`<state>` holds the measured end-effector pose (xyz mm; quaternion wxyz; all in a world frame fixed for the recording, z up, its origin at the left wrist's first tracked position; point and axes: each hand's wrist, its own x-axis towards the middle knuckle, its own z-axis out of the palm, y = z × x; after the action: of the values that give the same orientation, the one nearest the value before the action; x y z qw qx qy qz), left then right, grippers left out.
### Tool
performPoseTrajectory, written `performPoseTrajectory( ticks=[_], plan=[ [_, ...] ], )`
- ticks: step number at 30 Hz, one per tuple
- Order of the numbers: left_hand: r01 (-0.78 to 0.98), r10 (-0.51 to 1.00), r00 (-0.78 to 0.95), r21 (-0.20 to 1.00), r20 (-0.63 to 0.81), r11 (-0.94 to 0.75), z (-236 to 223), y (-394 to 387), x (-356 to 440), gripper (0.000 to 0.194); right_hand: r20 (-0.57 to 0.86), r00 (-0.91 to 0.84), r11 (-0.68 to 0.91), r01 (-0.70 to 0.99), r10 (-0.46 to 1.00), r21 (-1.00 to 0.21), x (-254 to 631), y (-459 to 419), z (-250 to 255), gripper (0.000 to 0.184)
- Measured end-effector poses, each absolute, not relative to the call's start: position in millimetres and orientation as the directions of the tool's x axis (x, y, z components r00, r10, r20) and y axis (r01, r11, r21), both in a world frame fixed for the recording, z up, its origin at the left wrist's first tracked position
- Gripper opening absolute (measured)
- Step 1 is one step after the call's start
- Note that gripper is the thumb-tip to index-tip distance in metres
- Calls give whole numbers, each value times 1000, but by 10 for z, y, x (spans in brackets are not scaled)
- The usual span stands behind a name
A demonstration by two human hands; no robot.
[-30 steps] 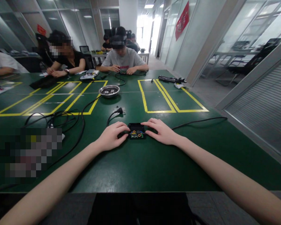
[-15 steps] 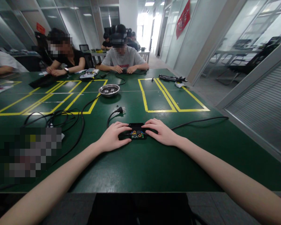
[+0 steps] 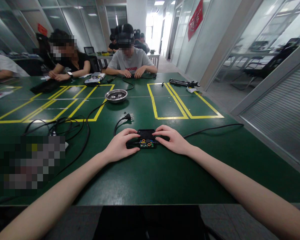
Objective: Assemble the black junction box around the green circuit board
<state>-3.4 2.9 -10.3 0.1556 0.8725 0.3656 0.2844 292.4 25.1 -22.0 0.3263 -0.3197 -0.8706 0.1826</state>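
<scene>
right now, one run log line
left hand: at black cover; right hand: same cover; circuit board: exposed; plug: on table

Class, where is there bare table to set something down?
Free: between the open black case and the near table edge; the near half inside the yellow tape right of the metal bowl. Crowded: leftward, by black cables and a blurred item; beside the case, by the left hand and right hand.

Black case (image 3: 146, 134), yellow-lined green tabletop (image 3: 150, 180)
</scene>
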Motion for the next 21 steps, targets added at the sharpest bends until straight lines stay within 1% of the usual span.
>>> performPoseTrajectory(
  ticks=[6, 12, 21],
  plan=[
    [557, 740, 562, 492, 370, -669, -106, 27, -28, 52, 441, -565, 708, 447, 697, -547, 2906, 239, -206, 25],
    [550, 738, 564, 499, 369, -670, -114, 36, -26, 51, 425, -573, 701, 442, 701, -560, 2903, 234, -202, 26],
    [535, 728, 572, 501, 379, -681, -98, 23, -27, 49, 443, -569, 708, 421, 693, -567, 2923, 235, -195, 25]
  ],
)
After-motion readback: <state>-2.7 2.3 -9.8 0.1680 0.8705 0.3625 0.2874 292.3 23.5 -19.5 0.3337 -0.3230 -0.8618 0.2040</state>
